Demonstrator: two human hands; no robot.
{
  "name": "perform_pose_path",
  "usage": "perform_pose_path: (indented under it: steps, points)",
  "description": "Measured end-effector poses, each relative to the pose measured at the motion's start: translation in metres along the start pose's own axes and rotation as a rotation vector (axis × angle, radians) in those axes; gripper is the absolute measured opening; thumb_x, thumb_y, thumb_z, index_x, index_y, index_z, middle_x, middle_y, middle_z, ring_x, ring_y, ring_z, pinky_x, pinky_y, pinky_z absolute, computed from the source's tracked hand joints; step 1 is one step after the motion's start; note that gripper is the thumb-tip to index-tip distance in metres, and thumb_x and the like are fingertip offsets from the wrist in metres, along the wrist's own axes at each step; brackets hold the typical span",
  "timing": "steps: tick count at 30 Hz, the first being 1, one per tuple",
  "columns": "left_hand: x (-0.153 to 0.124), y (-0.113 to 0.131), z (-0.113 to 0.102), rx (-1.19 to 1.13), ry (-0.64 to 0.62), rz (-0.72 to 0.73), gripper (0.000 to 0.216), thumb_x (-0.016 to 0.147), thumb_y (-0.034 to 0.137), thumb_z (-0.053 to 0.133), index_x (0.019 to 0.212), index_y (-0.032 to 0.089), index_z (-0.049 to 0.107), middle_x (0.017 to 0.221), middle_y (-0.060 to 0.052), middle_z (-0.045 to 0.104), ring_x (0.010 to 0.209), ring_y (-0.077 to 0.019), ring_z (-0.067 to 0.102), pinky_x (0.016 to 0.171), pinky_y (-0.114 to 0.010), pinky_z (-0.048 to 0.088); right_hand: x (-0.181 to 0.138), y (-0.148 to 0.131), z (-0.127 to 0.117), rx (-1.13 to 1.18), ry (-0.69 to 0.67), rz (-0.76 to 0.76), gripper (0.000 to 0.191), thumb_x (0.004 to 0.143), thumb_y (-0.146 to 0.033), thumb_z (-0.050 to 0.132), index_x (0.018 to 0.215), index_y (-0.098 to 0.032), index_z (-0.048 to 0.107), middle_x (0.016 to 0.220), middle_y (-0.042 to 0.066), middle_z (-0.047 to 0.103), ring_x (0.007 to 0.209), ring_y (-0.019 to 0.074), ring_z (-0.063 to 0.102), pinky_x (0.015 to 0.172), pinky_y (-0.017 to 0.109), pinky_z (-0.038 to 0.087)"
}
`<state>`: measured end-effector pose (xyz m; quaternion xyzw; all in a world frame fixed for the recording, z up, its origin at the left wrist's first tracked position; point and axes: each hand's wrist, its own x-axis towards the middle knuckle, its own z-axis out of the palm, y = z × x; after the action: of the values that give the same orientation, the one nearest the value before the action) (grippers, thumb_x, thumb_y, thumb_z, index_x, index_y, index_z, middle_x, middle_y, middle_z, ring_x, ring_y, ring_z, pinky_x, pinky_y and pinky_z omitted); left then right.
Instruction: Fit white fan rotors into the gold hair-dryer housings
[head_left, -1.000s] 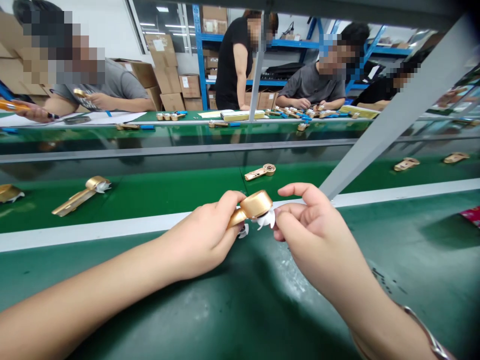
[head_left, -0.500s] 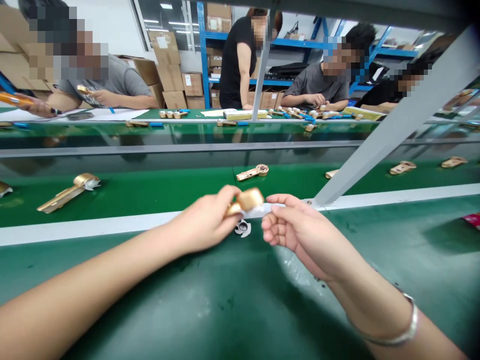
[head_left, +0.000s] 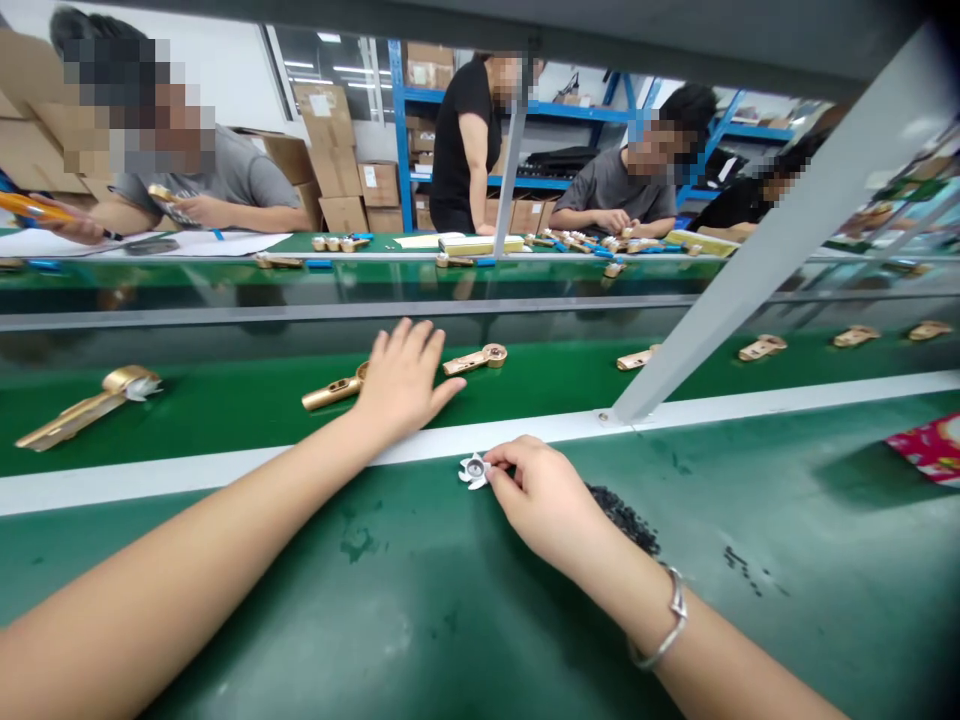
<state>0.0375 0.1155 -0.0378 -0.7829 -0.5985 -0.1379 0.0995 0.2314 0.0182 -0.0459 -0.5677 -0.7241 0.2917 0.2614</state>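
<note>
My left hand (head_left: 403,380) reaches out over the green conveyor belt (head_left: 225,400), fingers stretched flat. It lies on the round end of a gold handle-shaped part (head_left: 334,392), whose stem sticks out to the left. My right hand (head_left: 541,495) rests on the dark green bench (head_left: 420,610) nearer me. Its fingertips pinch a small white fan wheel (head_left: 473,470) that sits on the bench just below the white strip (head_left: 187,468).
More gold parts lie on the belt: one far left (head_left: 82,407), one just beyond my left hand (head_left: 475,359), several to the right (head_left: 762,347). A grey slanted strut (head_left: 720,290) meets the strip. Black specks (head_left: 622,515) and a red packet (head_left: 930,447) lie on the bench. People work across the belt.
My left hand has carried the gold part away from my right hand and laid it on the belt, fingers now flat. My right hand has dropped to the bench onto the white fan wheel.
</note>
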Motion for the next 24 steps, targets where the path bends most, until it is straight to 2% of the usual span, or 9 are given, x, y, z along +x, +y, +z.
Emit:
perform_pose_path:
  steps: [2, 4, 6, 8, 12, 16, 20, 24]
  points:
    - [0.023, 0.021, 0.014, -0.061, -0.046, 0.033, 0.061, 0.099, 0.053, 0.044, 0.149, 0.017, 0.04, 0.159, -0.014, 0.035, 0.147, -0.0343, 0.03, 0.118, -0.056, 0.028, -0.001, -0.002, -0.002, -0.006, 0.007, -0.013, 0.016, 0.085, -0.011, 0.056, 0.078, -0.017, 0.07, 0.085, 0.007, 0.064, 0.079, 0.0197, 0.057, 0.077, 0.033, 0.043]
    - [0.043, 0.033, 0.027, -0.12, -0.096, 0.035, 0.048, 0.099, 0.045, 0.052, 0.137, 0.017, 0.052, 0.146, -0.014, 0.05, 0.132, -0.0317, 0.05, 0.107, -0.055, 0.043, -0.003, -0.003, -0.006, 0.0, 0.018, -0.007, 0.017, 0.084, -0.01, 0.055, 0.073, -0.018, 0.066, 0.082, 0.006, 0.063, 0.074, 0.0177, 0.056, 0.071, 0.031, 0.042]
    - [0.053, 0.036, 0.033, -0.17, -0.143, 0.026, 0.037, 0.096, 0.037, 0.059, 0.126, 0.016, 0.059, 0.129, -0.012, 0.061, 0.113, -0.0265, 0.062, 0.096, -0.05, 0.053, -0.004, -0.006, -0.012, 0.025, 0.037, 0.015, 0.018, 0.085, -0.011, 0.053, 0.072, -0.019, 0.062, 0.077, 0.004, 0.062, 0.066, 0.0155, 0.054, 0.064, 0.029, 0.041]
    - [0.052, 0.03, 0.033, -0.206, -0.177, 0.006, 0.032, 0.096, 0.035, 0.061, 0.121, 0.015, 0.061, 0.12, -0.01, 0.065, 0.102, -0.0233, 0.065, 0.088, -0.045, 0.056, -0.005, -0.007, -0.019, 0.075, 0.064, 0.042, 0.017, 0.088, -0.015, 0.051, 0.073, -0.02, 0.057, 0.07, 0.001, 0.06, 0.059, 0.0141, 0.053, 0.057, 0.027, 0.039]
    - [0.037, 0.021, 0.014, -0.298, -0.218, -0.005, 0.031, 0.096, 0.037, 0.059, 0.118, 0.014, 0.061, 0.109, -0.008, 0.067, 0.092, -0.0205, 0.067, 0.081, -0.041, 0.057, -0.002, -0.004, -0.032, 0.234, 0.135, 0.078, 0.017, 0.094, -0.027, 0.046, 0.081, -0.022, 0.054, 0.067, -0.001, 0.063, 0.058, 0.0143, 0.06, 0.052, 0.024, 0.042]
    - [0.029, 0.038, -0.014, -0.485, -0.236, 0.15, 0.029, 0.102, 0.038, 0.044, 0.11, 0.017, 0.062, 0.098, -0.004, 0.071, 0.083, -0.0168, 0.067, 0.072, -0.03, 0.053, 0.003, 0.0, -0.045, 0.341, 0.301, 0.068, 0.011, 0.095, -0.032, 0.047, 0.092, -0.023, 0.053, 0.071, -0.002, 0.061, 0.062, 0.0132, 0.06, 0.054, 0.024, 0.044]
    - [0.019, 0.065, -0.039, -0.588, -0.148, 0.317, 0.03, 0.103, 0.034, 0.037, 0.089, 0.019, 0.06, 0.088, -0.001, 0.069, 0.078, -0.0149, 0.064, 0.066, -0.025, 0.046, 0.004, -0.001, -0.062, 0.417, 0.507, 0.011, 0.004, 0.09, -0.026, 0.055, 0.092, -0.024, 0.052, 0.063, -0.006, 0.057, 0.057, 0.012, 0.053, 0.053, 0.024, 0.041]
    - [0.009, 0.076, -0.05, -0.578, -0.055, 0.408, 0.02, 0.1, 0.027, 0.041, 0.084, 0.019, 0.052, 0.084, -0.001, 0.064, 0.073, -0.0155, 0.059, 0.062, -0.026, 0.041, 0.001, -0.005, -0.073, 0.421, 0.574, -0.013, 0.006, 0.087, -0.022, 0.057, 0.092, -0.024, 0.053, 0.058, -0.006, 0.055, 0.054, 0.0116, 0.051, 0.05, 0.023, 0.038]
